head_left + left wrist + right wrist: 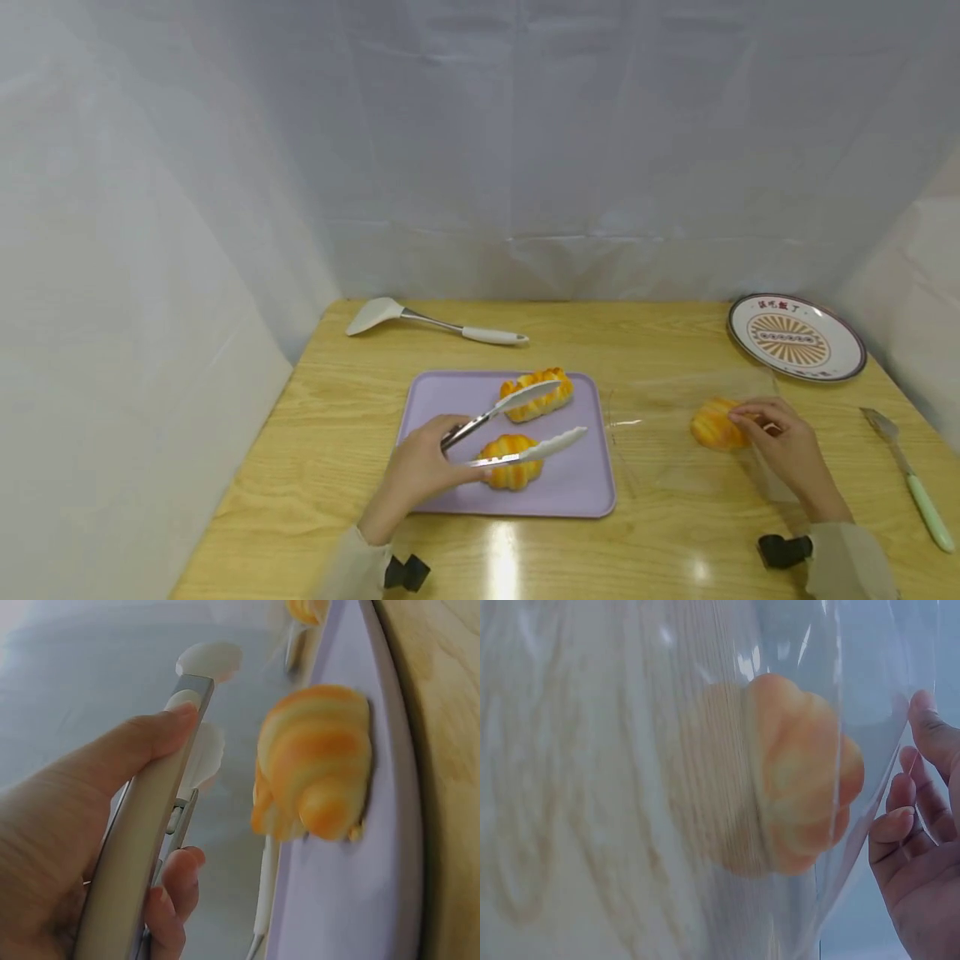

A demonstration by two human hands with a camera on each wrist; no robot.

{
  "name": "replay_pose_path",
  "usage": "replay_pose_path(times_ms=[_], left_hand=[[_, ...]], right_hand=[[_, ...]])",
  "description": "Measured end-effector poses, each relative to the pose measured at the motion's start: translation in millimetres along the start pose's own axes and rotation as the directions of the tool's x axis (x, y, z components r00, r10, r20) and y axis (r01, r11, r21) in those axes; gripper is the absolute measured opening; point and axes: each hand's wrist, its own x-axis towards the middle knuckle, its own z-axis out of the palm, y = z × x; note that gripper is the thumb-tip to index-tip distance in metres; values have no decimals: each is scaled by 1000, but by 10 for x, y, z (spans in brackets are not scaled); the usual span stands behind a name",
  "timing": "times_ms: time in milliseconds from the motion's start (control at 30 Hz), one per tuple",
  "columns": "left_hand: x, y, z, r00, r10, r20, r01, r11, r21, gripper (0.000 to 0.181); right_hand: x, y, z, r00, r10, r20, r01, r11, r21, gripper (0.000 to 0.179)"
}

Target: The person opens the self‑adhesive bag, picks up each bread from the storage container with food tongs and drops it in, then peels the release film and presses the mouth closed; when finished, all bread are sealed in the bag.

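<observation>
My left hand grips white-tipped metal tongs, their arms spread apart with nothing between the tips. Beneath them is a lilac tray bearing two breads. A ridged, rounded bread is nearer me and a longer, bumpy bread lies behind it. In the left wrist view, thumb and fingers wrap the tongs' handle. My right hand pinches the edge of a clear plastic bag, thumb against fingers. Inside this bag, on the table, rests a rounded golden bread.
A spatula with a white head lies behind the tray. At the back right stands a patterned plate. A green-handled utensil, its head small and metal, lies along the right edge of the wooden table.
</observation>
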Motion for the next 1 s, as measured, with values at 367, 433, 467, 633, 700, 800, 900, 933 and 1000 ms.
replay_pose_path(times_ms=[367, 433, 467, 633, 700, 800, 900, 933, 1000], left_hand=[[-269, -271, -128, 997, -54, -50, 55, 998, 15, 75], [-309, -302, -150, 997, -58, -58, 59, 998, 21, 75], [-327, -317, -161, 996, -59, -62, 61, 998, 23, 75], [-429, -392, -219, 995, -72, -71, 74, 997, 36, 74], [-470, -424, -253, 994, -82, -71, 85, 995, 47, 75], [-518, -487, -325, 993, -110, -48, 112, 993, 34, 74], [-557, -576, -393, 992, -121, -24, 122, 992, 15, 72], [-567, -611, -408, 992, -127, -8, 127, 992, 4, 71], [-587, -678, -420, 993, -118, 13, 118, 993, 0, 69]], right_hand=[[-8, -22, -2, 995, 93, 33, -92, 996, -22, 13], [-13, 10, 1, 994, 98, 43, -97, 995, -14, 16], [-13, 13, 2, 994, 96, 45, -96, 995, -9, 17], [-15, 22, 19, 996, 80, 34, -81, 997, 16, 15], [-12, 30, 27, 997, 76, 25, -76, 997, 19, 14], [-11, 54, 36, 997, 73, 19, -73, 997, 7, 13], [-19, 68, 30, 996, 83, 26, -83, 997, 5, 13], [-23, 70, 26, 996, 88, 32, -89, 996, 5, 13], [-30, 67, 22, 995, 96, 37, -97, 995, 8, 13]])
